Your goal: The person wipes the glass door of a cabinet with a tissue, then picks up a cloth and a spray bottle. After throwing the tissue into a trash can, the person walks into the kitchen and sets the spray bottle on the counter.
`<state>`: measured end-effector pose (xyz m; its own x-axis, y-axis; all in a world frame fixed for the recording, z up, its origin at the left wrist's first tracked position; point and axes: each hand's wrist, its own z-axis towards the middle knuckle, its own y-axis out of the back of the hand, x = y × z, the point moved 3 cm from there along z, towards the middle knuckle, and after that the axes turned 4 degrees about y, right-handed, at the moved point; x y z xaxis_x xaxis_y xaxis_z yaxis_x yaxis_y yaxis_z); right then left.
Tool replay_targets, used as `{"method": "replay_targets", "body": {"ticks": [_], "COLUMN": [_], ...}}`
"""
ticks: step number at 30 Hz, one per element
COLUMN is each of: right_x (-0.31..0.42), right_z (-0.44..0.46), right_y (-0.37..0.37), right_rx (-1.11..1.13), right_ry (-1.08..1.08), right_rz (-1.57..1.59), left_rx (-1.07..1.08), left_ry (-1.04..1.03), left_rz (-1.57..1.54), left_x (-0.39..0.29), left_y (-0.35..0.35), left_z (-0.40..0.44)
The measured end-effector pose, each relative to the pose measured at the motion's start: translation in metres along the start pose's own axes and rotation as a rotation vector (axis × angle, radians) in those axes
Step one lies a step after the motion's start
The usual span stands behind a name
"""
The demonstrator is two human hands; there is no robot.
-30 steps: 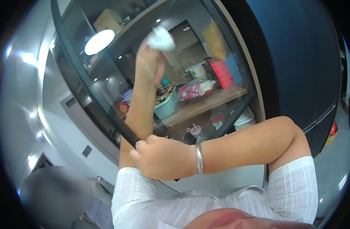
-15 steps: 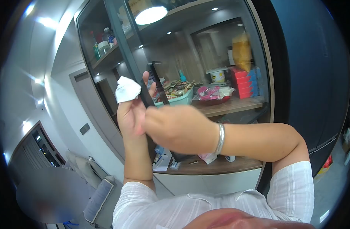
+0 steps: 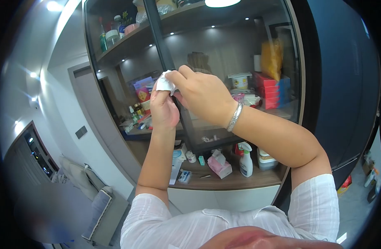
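Glass cabinet [image 3: 223, 50] gleaming here; right hand [image 3: 205, 94] pinching white tissue [image 3: 164, 83], fingers closed; left hand [image 3: 163, 109] half-curled against it, hard to tell whether gripping.

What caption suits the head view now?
Left hand and right hand hold a crumpled white tissue before a black-framed glass cabinet.

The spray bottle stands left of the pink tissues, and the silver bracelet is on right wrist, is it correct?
Not left: the head view shows the spray bottle standing right of the pink tissues. The silver bracelet is on the right wrist, as you say.
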<state>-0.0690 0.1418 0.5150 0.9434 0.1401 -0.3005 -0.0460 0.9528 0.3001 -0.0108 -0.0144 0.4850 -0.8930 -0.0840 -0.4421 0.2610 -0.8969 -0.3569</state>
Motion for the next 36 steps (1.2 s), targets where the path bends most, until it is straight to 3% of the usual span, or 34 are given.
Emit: {"method": "replay_targets", "body": {"ticks": [9, 12, 14, 18, 23, 26, 27, 28, 29, 30, 32, 34, 36], "right_x": [-0.02, -0.051, -0.07, -0.058, -0.068, -0.103, -0.117, -0.107, -0.12, -0.115, -0.104, -0.09, -0.06], "right_z": [0.027, 0.048, 0.048, 0.012, 0.033, 0.09, 0.117, 0.136, 0.151, 0.158, 0.145, 0.104, 0.064], "right_y": [0.007, 0.049, 0.072, 0.048, 0.037, 0.057, 0.064, 0.09, 0.097, 0.101, 0.087, 0.048, 0.035], "right_rx": [-0.109, -0.269, -0.227, 0.119, 0.17, 0.01, 0.181, -0.121, -0.275, -0.318, -0.264, 0.065, 0.087], "right_ry": [0.186, 0.208, 0.137, 0.37, 0.514, 0.362, 0.049, 0.251, 0.355, 0.316, 0.271, 0.341, 0.65], "right_rz": [-0.113, -0.251, -0.332, -0.427, -0.539, -0.537, -0.716, -0.437, -0.423, -0.478, -0.464, -0.611, -0.546], "left_rx": [0.047, 0.052, 0.065, -0.008, -0.038, -0.048, -0.046, -0.046, -0.046, -0.048, -0.05, -0.048, -0.057], "left_ry": [-0.024, -0.022, 0.06, -0.23, -0.274, -0.299, -0.287, -0.273, -0.291, -0.309, -0.34, -0.369, -0.304], "left_rz": [-0.033, -0.007, 0.013, 0.555, 0.642, 0.681, 0.675, 0.67, 0.662, 0.653, 0.658, 0.682, 0.613], "left_x": [-0.009, -0.008, -0.002, 0.009, 0.017, 0.015, 0.013, 0.012, 0.01, 0.009, 0.007, 0.006, 0.009], "left_y": [-0.016, -0.015, -0.009, 0.003, 0.002, -0.002, -0.004, -0.005, -0.007, -0.008, -0.009, -0.01, -0.008], "left_z": [-0.004, -0.005, -0.011, -0.018, -0.017, -0.017, -0.019, -0.02, -0.021, -0.022, -0.024, -0.024, -0.023]}}
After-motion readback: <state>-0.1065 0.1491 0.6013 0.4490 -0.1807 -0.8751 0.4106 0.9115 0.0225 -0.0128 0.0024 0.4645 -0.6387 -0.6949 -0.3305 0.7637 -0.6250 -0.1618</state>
